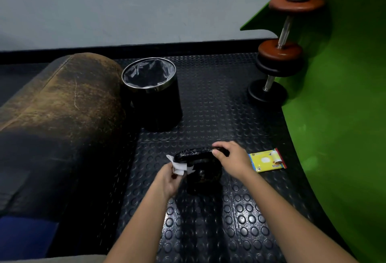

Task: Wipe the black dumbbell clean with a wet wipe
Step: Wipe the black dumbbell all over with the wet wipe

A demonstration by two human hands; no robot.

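A person's two bare forearms reach out over a studded black rubber floor [208,231] toward a black dumbbell [200,162] that sits on the floor between the hands. The right hand [230,156] curls its fingers and thumb round the right end of the dumbbell's glossy top bar, so the weight lies under and to the left of that hold. The left hand [169,179] pinches a crumpled white wipe [179,166] just left of the dumbbell, the wipe touching the bar's left end and the body below it. Just right of the dumbbell, past the right wrist, a yellow pack of wipes [266,160] lies flat on the floor with its flap peeled back. Left of the dumbbell runs a worn brown padded bench [62,106]. Beyond the dumbbell and slightly left stands a round black bin [154,97] with a metal rim and a grey liner bag. Farther off and well to the right of the dumbbell, two other dumbbells, one black [269,85] and one with brown plates [290,26], stand stacked on end against a curled-up green mat [344,106], with a pale wall [125,5] behind everything.
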